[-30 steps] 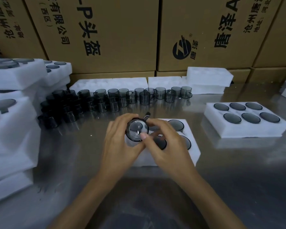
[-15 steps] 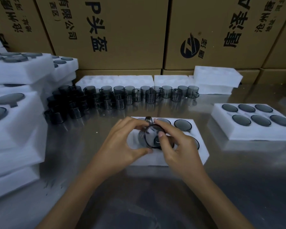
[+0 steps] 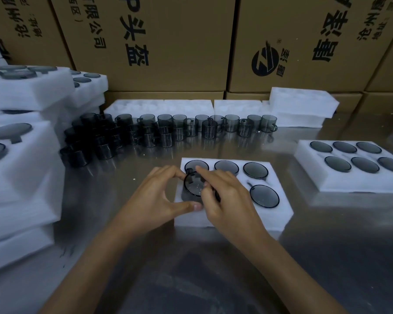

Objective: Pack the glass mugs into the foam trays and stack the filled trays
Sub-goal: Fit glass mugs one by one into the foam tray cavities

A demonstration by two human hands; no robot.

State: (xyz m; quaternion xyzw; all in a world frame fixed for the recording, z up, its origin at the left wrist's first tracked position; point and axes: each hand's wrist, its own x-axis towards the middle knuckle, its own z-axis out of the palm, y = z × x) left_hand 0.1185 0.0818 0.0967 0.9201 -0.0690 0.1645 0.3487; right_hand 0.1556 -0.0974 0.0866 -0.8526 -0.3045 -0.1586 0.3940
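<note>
A white foam tray (image 3: 279, 214) lies in front of me on the steel table, with several smoked glass mugs sunk into its holes. Both hands are over its front-left hole, where a dark glass mug (image 3: 192, 185) sits partly in. My left hand (image 3: 154, 200) curls round the mug's left side, thumb on the foam below it. My right hand (image 3: 225, 198) pinches the mug's right rim with finger and thumb. Loose mugs (image 3: 168, 130) stand in rows behind the tray.
A filled foam tray (image 3: 309, 171) lies at the right. Stacks of filled trays (image 3: 25, 177) rise at the left. Empty foam trays (image 3: 302, 103) lie at the back against a wall of cardboard boxes (image 3: 157, 41).
The mug was held up facing me, then tilted down, and now sits in the tray's front-left hole. Both hands came down with it.
</note>
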